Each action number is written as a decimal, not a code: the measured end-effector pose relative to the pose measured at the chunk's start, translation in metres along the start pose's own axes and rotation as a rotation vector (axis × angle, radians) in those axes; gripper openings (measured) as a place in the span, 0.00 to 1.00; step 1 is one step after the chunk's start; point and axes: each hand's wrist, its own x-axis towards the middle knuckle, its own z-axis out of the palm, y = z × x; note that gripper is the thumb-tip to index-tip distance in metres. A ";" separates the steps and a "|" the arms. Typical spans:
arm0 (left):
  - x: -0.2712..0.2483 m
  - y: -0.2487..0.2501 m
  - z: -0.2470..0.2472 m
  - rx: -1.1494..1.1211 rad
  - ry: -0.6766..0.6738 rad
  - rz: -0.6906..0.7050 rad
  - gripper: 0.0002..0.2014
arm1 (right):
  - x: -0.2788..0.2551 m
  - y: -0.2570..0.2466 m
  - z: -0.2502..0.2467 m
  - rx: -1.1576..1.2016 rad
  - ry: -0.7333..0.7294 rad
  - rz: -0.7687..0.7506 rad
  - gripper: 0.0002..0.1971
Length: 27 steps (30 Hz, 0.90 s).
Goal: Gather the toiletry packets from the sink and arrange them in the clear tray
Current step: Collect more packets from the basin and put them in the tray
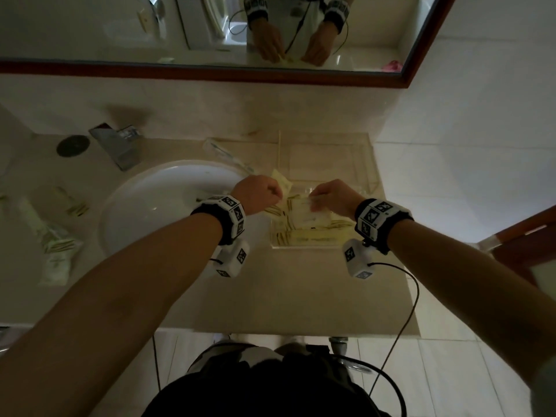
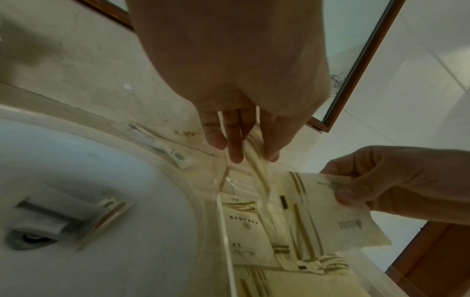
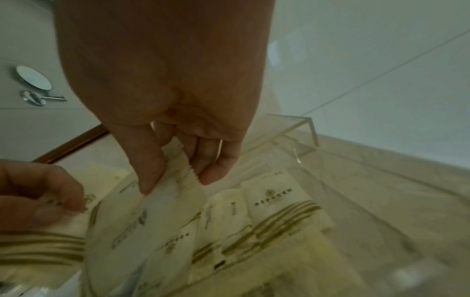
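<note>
Pinching a cream packet (image 1: 304, 212) by its edge, your right hand (image 1: 334, 196) holds it over the clear tray (image 1: 373, 164), thumb and fingers closed on the serrated seal; your left hand (image 1: 259, 192) pinches a thin bunch of packets (image 2: 257, 176) at the tray's left edge. Lower each one flat beside those already lying at the tray's near end, stripes aligned, and let go only once it rests. The far half of the tray looks free. More packets (image 1: 57, 239) lie on the counter's left edge, beyond the white sink (image 1: 156, 188). The counter (image 1: 301, 290) is beige stone, under a wood-framed mirror (image 1: 210, 70).
</note>
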 end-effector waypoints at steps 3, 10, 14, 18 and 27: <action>0.003 0.004 0.006 -0.018 0.034 -0.028 0.08 | 0.000 0.020 -0.002 0.002 0.005 0.052 0.11; 0.004 0.008 0.011 0.012 0.093 -0.054 0.11 | 0.006 0.026 0.018 -0.026 -0.113 0.131 0.16; 0.005 0.001 0.011 0.005 0.115 -0.049 0.15 | 0.008 0.020 0.034 -0.037 -0.143 0.132 0.14; 0.006 -0.004 0.011 0.008 0.130 -0.052 0.19 | 0.011 0.022 0.043 -0.160 -0.124 0.123 0.13; 0.016 -0.001 0.018 -0.066 0.102 -0.059 0.35 | 0.021 0.027 0.030 -0.384 -0.053 0.101 0.27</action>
